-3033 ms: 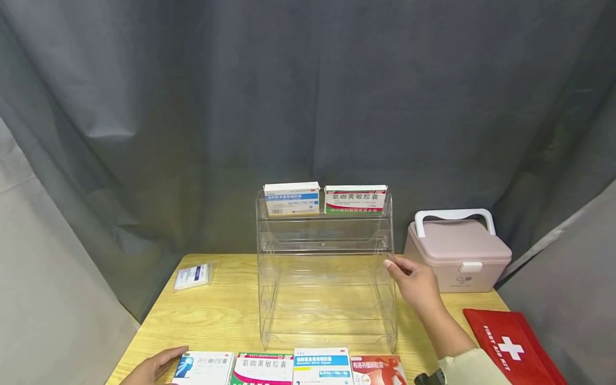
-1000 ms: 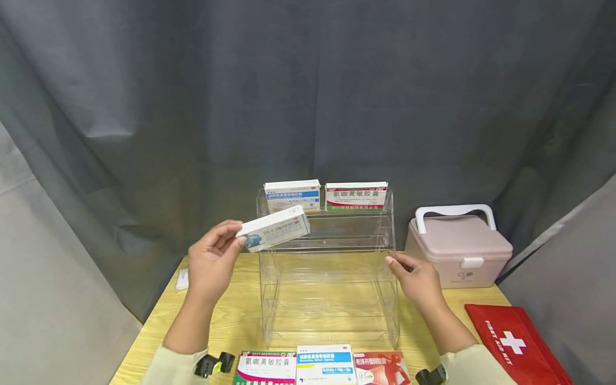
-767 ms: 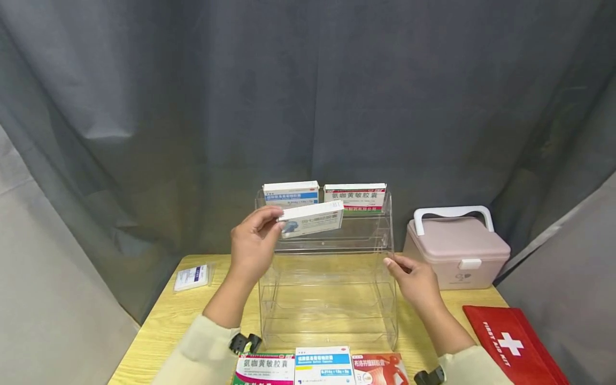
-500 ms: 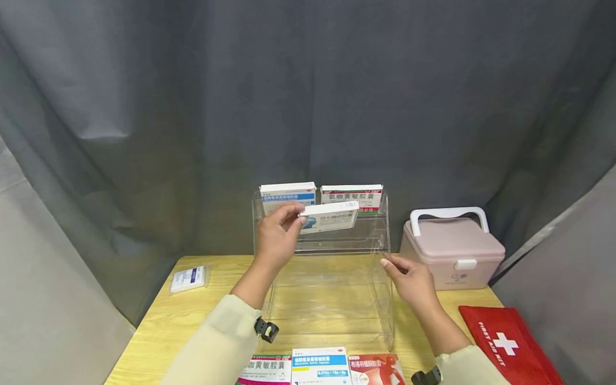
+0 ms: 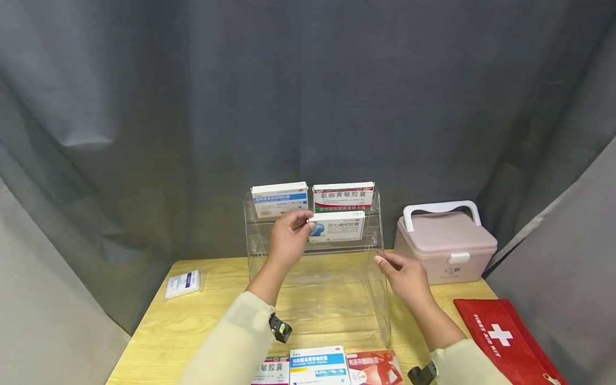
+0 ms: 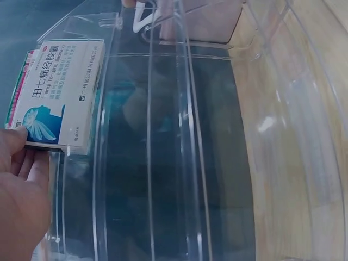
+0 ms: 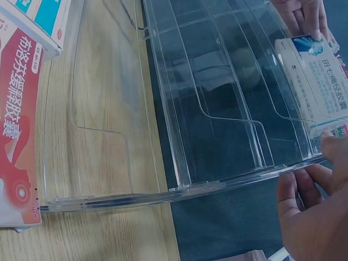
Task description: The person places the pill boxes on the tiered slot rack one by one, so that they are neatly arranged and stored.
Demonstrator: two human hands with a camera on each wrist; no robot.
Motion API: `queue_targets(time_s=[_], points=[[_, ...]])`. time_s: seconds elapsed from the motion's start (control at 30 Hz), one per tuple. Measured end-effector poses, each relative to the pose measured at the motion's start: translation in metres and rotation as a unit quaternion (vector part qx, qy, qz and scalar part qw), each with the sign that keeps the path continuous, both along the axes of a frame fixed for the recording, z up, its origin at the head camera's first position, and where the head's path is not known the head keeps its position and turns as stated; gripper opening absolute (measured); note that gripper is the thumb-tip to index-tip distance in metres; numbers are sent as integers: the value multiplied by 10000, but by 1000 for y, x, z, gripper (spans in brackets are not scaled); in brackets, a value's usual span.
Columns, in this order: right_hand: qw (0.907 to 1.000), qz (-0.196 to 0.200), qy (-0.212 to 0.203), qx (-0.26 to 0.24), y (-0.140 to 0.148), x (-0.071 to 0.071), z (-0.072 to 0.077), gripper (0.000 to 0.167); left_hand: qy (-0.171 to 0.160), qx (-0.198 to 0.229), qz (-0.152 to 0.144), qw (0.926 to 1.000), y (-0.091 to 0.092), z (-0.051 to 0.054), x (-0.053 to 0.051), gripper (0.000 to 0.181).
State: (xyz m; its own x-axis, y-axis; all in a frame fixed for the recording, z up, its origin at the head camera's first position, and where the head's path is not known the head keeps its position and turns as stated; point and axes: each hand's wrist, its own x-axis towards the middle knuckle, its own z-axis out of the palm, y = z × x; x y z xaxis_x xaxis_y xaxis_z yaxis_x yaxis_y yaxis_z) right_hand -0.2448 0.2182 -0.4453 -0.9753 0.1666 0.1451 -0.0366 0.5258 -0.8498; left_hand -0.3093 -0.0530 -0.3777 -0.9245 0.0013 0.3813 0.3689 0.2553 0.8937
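Observation:
My left hand point(image 5: 287, 240) pinches the left end of a white medicine box point(image 5: 339, 227) with a blue head picture. In the left wrist view that medicine box point(image 6: 68, 92) stands upright in the second tier of the clear acrylic display rack point(image 6: 149, 163), its lower part behind the clear front lip. My right hand point(image 5: 406, 278) grips the rack's right side edge; in the right wrist view its thumb and fingers point(image 7: 307, 187) pinch the clear side panel. A blue-and-white box point(image 5: 280, 200) and a green-and-red box point(image 5: 344, 196) stand in the top tier.
Along the table's front edge lie a green-and-red box point(image 5: 271, 369), a blue-and-white box point(image 5: 317, 366) and a red box point(image 5: 374, 368). A pink case point(image 5: 447, 243) and red first aid pouch point(image 5: 505, 337) are at right. A small white packet point(image 5: 183, 283) lies left.
My left hand has picked the white medicine box off the table's front row, carried it up and right, and lowered it into the rack's second tier. The right hand keeps its grip.

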Motion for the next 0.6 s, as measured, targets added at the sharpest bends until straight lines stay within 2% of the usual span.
queue_targets(time_s=[0.13,0.33,0.6], points=[[9999,-10,-123,-27,3,1,-1,52,-12,-86,-106,9999,10,-5,-3,20],[9997,-11,-211,-149,3,1,-3,55,38,-98,-174,9998,23,-7,-5,19],[9999,-13,-97,-118,1,-3,-3,53,51,-260,-90,9996,23,-7,-5,17]])
